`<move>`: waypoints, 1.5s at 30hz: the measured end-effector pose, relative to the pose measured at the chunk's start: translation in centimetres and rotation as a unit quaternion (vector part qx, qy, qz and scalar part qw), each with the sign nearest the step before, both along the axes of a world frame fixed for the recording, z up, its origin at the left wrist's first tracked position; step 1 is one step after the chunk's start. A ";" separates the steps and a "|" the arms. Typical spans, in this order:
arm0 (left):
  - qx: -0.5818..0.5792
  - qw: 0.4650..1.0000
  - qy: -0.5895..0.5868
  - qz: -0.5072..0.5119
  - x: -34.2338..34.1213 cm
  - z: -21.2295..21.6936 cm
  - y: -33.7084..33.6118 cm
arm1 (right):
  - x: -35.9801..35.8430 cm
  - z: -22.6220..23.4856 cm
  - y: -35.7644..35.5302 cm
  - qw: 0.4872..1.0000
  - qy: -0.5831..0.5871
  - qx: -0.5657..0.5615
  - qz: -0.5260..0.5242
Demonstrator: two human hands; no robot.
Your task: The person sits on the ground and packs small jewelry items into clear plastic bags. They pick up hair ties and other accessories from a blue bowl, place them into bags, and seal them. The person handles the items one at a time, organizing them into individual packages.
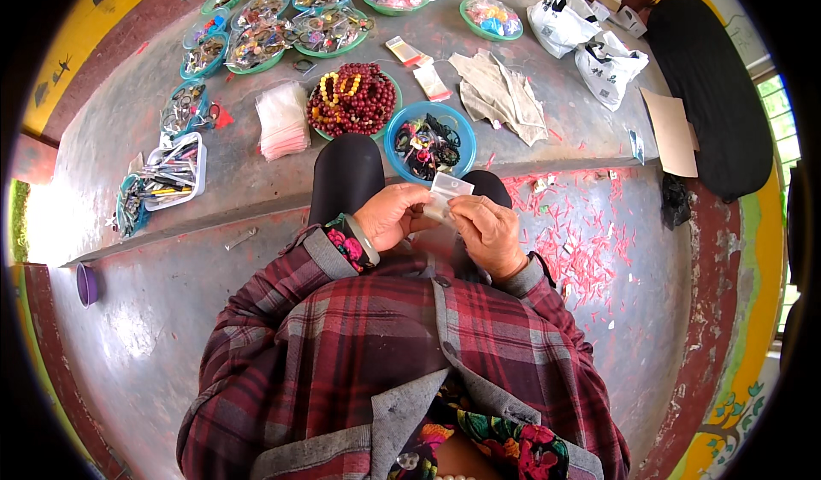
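Above my lap, both hands meet at a small clear plastic bag (451, 187). My left hand (385, 215) pinches its left side between thumb and fingers. On the other side my right hand (491, 235) grips it with curled fingertips. Whether anything lies inside the bag cannot be made out. Just beyond my hands stands a blue basin (466, 125) holding black cords and small colourful pieces. Left of it, a green bowl (398, 97) is heaped with dark red bead strings and a yellow one. A stack of clear bags with pink edges (283, 119) lies beside that bowl.
Several bowls of trinkets, such as a green one (329, 51), crowd the ledge's far left. A white tray of pens (202, 172) sits nearer. A beige cloth (500, 95) and white plastic bags (609, 70) are at right. Pink strips (590, 249) litter the floor.
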State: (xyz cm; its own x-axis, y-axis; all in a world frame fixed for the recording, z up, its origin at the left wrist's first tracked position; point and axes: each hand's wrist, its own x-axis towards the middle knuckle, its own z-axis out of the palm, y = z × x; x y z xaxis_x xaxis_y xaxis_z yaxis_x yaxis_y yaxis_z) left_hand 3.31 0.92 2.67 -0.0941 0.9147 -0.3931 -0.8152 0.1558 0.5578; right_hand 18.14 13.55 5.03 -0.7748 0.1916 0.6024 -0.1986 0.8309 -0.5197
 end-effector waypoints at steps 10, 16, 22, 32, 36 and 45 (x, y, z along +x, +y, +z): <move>-0.001 1.000 0.009 0.011 0.3 1.0 0.0 | 0.4 1.3 -0.3 0.997 -0.043 -0.053 0.025; -0.016 0.997 0.079 0.012 0.5 -0.1 0.2 | 0.0 0.8 0.4 0.989 -0.011 -0.046 -0.140; 0.008 0.994 0.111 -0.017 0.7 0.8 0.2 | -0.2 0.7 0.8 0.990 -0.019 -0.033 -0.137; -0.027 0.997 0.073 0.006 0.7 0.5 0.4 | 0.3 1.2 0.9 0.944 0.077 0.305 -0.105; -0.031 0.997 0.066 -0.006 0.6 0.8 0.3 | 0.3 1.1 0.9 0.957 0.045 0.267 -0.101; -0.035 0.998 0.053 0.008 0.8 1.3 0.3 | -0.7 1.8 0.9 0.984 -0.108 -0.081 -0.114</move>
